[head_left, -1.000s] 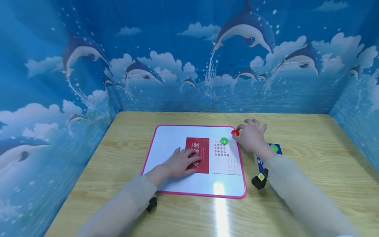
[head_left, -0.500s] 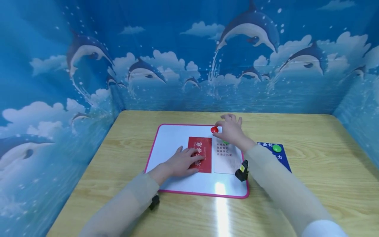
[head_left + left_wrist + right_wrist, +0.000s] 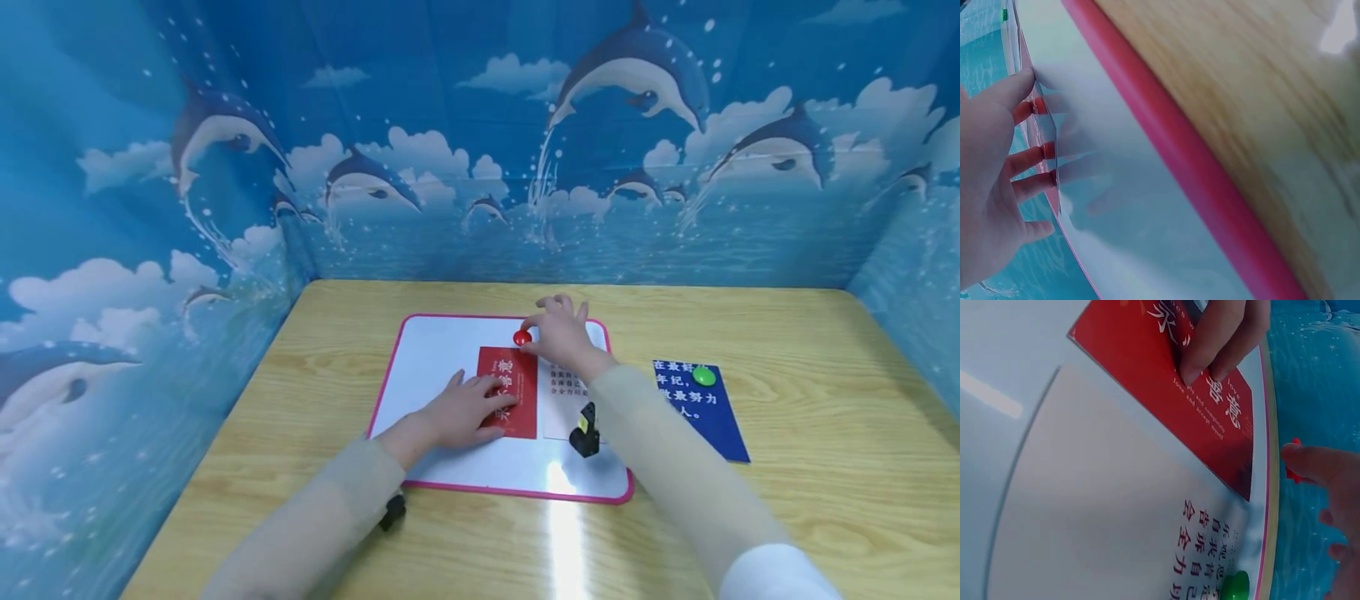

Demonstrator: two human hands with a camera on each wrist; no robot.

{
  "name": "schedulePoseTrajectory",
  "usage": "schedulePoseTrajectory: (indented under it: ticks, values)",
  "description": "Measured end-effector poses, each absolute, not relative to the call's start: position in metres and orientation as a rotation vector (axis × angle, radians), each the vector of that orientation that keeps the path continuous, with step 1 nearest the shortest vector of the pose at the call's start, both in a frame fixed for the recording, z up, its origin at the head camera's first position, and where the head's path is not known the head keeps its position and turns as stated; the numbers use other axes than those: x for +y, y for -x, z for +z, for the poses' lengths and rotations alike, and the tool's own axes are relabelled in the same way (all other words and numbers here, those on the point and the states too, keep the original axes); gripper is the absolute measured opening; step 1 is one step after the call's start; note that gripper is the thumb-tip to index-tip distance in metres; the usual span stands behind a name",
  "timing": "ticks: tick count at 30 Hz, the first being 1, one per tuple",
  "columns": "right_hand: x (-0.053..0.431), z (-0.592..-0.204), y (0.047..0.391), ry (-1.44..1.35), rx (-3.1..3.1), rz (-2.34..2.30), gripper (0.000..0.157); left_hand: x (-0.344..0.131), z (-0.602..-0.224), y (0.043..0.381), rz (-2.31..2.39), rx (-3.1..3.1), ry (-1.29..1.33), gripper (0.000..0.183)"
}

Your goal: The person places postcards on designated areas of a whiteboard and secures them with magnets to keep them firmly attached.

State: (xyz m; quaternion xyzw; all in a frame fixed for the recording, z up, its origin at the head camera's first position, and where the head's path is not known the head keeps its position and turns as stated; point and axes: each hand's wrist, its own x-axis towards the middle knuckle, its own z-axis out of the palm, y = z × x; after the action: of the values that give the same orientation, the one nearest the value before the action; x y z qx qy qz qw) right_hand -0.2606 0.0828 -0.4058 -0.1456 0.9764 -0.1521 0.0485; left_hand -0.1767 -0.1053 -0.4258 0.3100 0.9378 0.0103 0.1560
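Observation:
My left hand [image 3: 457,412] rests on a red card [image 3: 526,387] printed with white characters, its fingers spread flat over the left part. The card lies on a pink-edged whiteboard [image 3: 431,350]. Between thumb and fingertips, my right hand [image 3: 566,340] pinches a red round magnet [image 3: 522,337] just above the red card's top edge. In the right wrist view, the magnet appears off the board, partly hidden by the thumb. To the right of the red card lies a white card [image 3: 1097,487] with dark characters. A green magnet [image 3: 1235,585] sits at its top.
Right of the whiteboard, a blue card [image 3: 712,429] with white characters lies on the wooden table [image 3: 810,400], another green magnet [image 3: 703,375] on it. A curtain printed with dolphins [image 3: 420,242] stands behind the table and along both sides.
My right hand has carried the red magnet leftward, from the board's top right corner to above the red card, uncovering the blue card. My left hand stays on the red card.

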Motion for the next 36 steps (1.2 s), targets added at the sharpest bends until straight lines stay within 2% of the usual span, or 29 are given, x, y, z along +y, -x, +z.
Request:
schedulePoseTrajectory:
  ticks: [36]
  values:
    - [0.063, -0.425, 0.260, 0.508, 2.924, -0.447, 0.031, -0.107, -0.427, 0.179, 0.032, 2.689, -0.928, 0.068]
